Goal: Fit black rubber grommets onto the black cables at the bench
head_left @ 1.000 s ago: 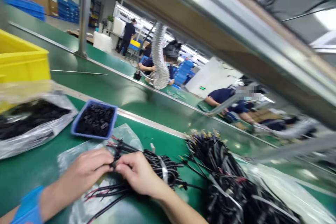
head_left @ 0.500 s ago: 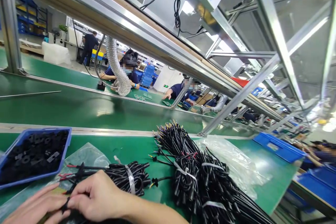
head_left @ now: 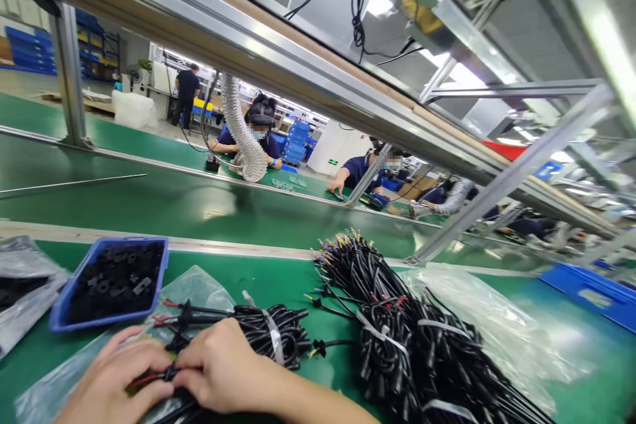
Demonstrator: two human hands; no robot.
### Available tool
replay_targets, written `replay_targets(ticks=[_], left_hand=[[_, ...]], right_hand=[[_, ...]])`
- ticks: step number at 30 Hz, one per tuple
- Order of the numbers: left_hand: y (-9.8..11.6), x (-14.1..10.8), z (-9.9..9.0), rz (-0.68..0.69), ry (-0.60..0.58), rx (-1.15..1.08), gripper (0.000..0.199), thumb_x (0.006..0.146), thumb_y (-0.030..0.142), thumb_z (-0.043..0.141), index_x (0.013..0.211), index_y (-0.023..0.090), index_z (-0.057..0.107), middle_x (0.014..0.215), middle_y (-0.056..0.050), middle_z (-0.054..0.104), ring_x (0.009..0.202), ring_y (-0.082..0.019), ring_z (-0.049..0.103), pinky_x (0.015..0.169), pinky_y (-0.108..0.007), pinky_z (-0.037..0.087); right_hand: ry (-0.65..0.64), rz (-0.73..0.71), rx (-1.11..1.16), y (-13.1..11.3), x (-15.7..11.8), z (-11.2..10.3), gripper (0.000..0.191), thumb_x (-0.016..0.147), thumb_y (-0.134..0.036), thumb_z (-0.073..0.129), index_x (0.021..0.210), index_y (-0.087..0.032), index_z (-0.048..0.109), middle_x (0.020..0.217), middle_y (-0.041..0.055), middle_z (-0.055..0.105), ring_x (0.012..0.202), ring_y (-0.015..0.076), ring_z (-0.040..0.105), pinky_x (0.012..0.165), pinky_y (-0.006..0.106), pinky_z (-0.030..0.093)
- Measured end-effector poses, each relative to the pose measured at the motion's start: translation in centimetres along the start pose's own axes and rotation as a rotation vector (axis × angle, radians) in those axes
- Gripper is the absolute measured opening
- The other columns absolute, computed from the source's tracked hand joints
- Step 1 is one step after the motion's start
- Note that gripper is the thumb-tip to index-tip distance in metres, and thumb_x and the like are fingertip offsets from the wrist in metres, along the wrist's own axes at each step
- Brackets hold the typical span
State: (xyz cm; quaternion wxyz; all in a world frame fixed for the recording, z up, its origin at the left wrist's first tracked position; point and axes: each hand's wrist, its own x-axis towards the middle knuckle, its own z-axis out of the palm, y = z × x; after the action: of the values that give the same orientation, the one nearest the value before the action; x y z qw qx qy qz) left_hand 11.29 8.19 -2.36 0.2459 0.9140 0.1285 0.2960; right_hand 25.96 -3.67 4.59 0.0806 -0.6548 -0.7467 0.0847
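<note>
My left hand (head_left: 116, 377) is closed on the red-wired end of a black cable (head_left: 171, 373). My right hand (head_left: 223, 364) pinches the same cable beside it, at a small black fitting mostly covered by the fingertips. Just beyond the hands lies a tied coil of black cables (head_left: 293, 334) with a pale band and red wire ends. A blue tray (head_left: 62, 321) of small black plastic parts (head_left: 119, 278) sits to the left of it. Clear plastic bags (head_left: 196, 288) lie under the cables.
A large heap of banded black cables (head_left: 382, 318) lies right of my hands, beside plastic film (head_left: 501, 318). A blue bin (head_left: 591, 295) stands at the far right. A metal rail (head_left: 238, 248) borders the green bench; co-workers (head_left: 263, 129) sit across.
The view has swung left, so everything appears shifted right. My fingertips stay together on the cable, and its red wires now show between the left fingers.
</note>
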Motion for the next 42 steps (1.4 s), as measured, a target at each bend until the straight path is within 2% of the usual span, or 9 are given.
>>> replay_targets(ticks=[3, 6, 12, 18, 24, 33, 37, 40, 42], left_hand=[[1.5, 0.8, -1.0, -0.046, -0.052, -0.067, 0.007, 0.066, 0.034, 0.069, 0.069, 0.028, 0.065, 0.07, 0.007, 0.069, 0.068, -0.015, 0.062, 0.092, -0.033, 0.043], [2.6, 1.4, -1.8, -0.196, -0.048, -0.153, 0.002, 0.067, 0.023, 0.068, 0.069, 0.024, 0.067, 0.071, 0.003, 0.068, 0.075, -0.018, 0.06, 0.081, -0.032, 0.045], [3.3, 1.5, -2.7, -0.381, -0.071, -0.29, 0.008, 0.066, 0.019, 0.07, 0.073, 0.021, 0.069, 0.079, 0.0, 0.065, 0.083, -0.018, 0.057, 0.078, -0.029, 0.043], [3.6, 1.5, -2.5, -0.376, -0.042, -0.343, 0.012, 0.061, 0.016, 0.076, 0.07, 0.019, 0.068, 0.076, 0.0, 0.066, 0.083, -0.019, 0.056, 0.08, -0.03, 0.04], [4.1, 1.7, -2.5, -0.278, 0.001, -0.324, 0.014, 0.059, 0.011, 0.077, 0.065, 0.018, 0.067, 0.07, 0.002, 0.065, 0.077, -0.016, 0.057, 0.083, -0.032, 0.038], [4.3, 1.7, -2.1, -0.227, -0.001, -0.277, 0.014, 0.062, 0.008, 0.075, 0.066, 0.018, 0.067, 0.07, 0.004, 0.068, 0.075, -0.014, 0.059, 0.086, -0.032, 0.038], [3.4, 1.8, -3.6, -0.152, -0.021, -0.216, 0.021, 0.067, 0.015, 0.072, 0.086, 0.022, 0.068, 0.087, 0.001, 0.07, 0.089, -0.018, 0.059, 0.089, -0.033, 0.039], [1.7, 2.6, -5.9, -0.205, 0.124, -0.09, 0.03, 0.078, 0.018, 0.061, 0.108, 0.023, 0.061, 0.109, -0.003, 0.063, 0.102, -0.019, 0.055, 0.092, -0.034, 0.041], [0.2, 3.7, -7.2, -0.245, 0.208, 0.081, 0.026, 0.084, 0.017, 0.052, 0.108, 0.019, 0.06, 0.11, -0.006, 0.061, 0.102, -0.02, 0.053, 0.092, -0.036, 0.041]], right_hand=[[0.076, -0.016, 0.059, -0.1, -0.1, 0.1, 0.009, 0.076, -0.019, 0.059, 0.069, -0.019, 0.065, 0.068, -0.002, 0.068, 0.061, 0.012, 0.059, 0.052, 0.02, 0.035], [0.135, 0.06, 0.191, -0.3, 0.0, -0.7, 0.014, 0.08, -0.015, 0.054, 0.075, -0.019, 0.067, 0.069, -0.0006, 0.067, 0.06, 0.0121, 0.058, 0.056, 0.02, 0.037], [0.043, 0.088, 0.267, -0.4, 0.5, -1.8, 0.02, 0.083, -0.018, 0.049, 0.071, -0.02, 0.065, 0.065, -0.0013, 0.063, 0.057, 0.0124, 0.053, 0.055, 0.02, 0.034], [0.009, 0.06, 0.277, -0.2, 0.5, -1.9, 0.028, 0.086, -0.021, 0.043, 0.061, -0.02, 0.055, 0.058, -0.0024, 0.053, 0.053, 0.0122, 0.045, 0.053, 0.021, 0.03], [-0.066, 0.071, 0.404, 0.0, 0.5, -2.1, 0.026, 0.083, -0.019, 0.042, 0.057, -0.019, 0.046, 0.054, -0.0051, 0.04, 0.052, 0.0105, 0.037, 0.051, 0.02, 0.027], [-0.093, 0.091, 0.378, 0.1, 0.6, -1.5, 0.028, 0.083, -0.021, 0.043, 0.055, -0.018, 0.043, 0.053, -0.0046, 0.041, 0.052, 0.0098, 0.037, 0.051, 0.021, 0.026], [-0.054, 0.117, 0.329, 0.2, 0.5, -2.5, 0.029, 0.087, -0.023, 0.04, 0.06, -0.018, 0.048, 0.056, -0.0028, 0.05, 0.054, 0.0114, 0.045, 0.052, 0.021, 0.03], [0.065, 0.201, 0.173, 0.8, 0.9, -3.5, 0.023, 0.089, -0.02, 0.036, 0.078, -0.019, 0.056, 0.071, 0.0008, 0.061, 0.065, 0.0149, 0.055, 0.058, 0.023, 0.035], [0.096, 0.288, -0.044, 1.1, 1.5, -3.5, 0.02, 0.089, -0.018, 0.039, 0.093, -0.021, 0.058, 0.083, 0.0031, 0.064, 0.073, 0.0172, 0.058, 0.059, 0.024, 0.036]])
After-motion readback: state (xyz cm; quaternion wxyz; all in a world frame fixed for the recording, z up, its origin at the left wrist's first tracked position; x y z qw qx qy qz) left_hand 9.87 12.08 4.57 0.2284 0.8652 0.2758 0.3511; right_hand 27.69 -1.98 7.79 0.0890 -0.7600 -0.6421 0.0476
